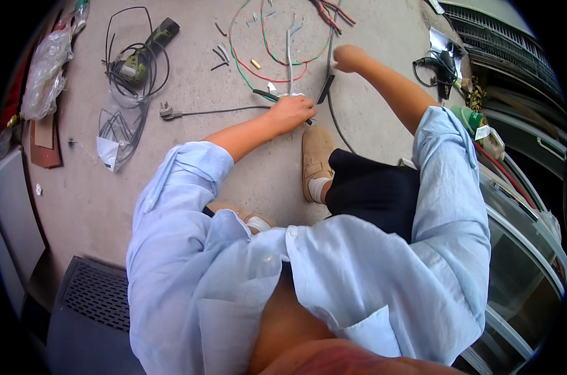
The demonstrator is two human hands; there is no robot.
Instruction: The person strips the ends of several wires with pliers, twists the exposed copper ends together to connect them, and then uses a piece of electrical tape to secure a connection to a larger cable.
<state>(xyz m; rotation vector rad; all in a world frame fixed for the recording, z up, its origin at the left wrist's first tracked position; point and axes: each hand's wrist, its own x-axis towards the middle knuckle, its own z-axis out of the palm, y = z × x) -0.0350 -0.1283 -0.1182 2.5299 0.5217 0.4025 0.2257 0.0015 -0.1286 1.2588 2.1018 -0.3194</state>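
On the concrete floor (196,150), a grey power cord (224,111) runs from its plug (169,112) to the left hand (290,114), whose fingers curl around a slim black object (266,95) of unclear kind. Farther right, the right hand (350,59) is beside a dark grey cable (330,59); whether its bent fingers hold anything, I cannot tell. Looped red and green wires (231,47) lie beyond.

The concrete floor (90,212) carries a grey plug (166,112), brass-coloured cylinder (255,64) and green tool (151,49)
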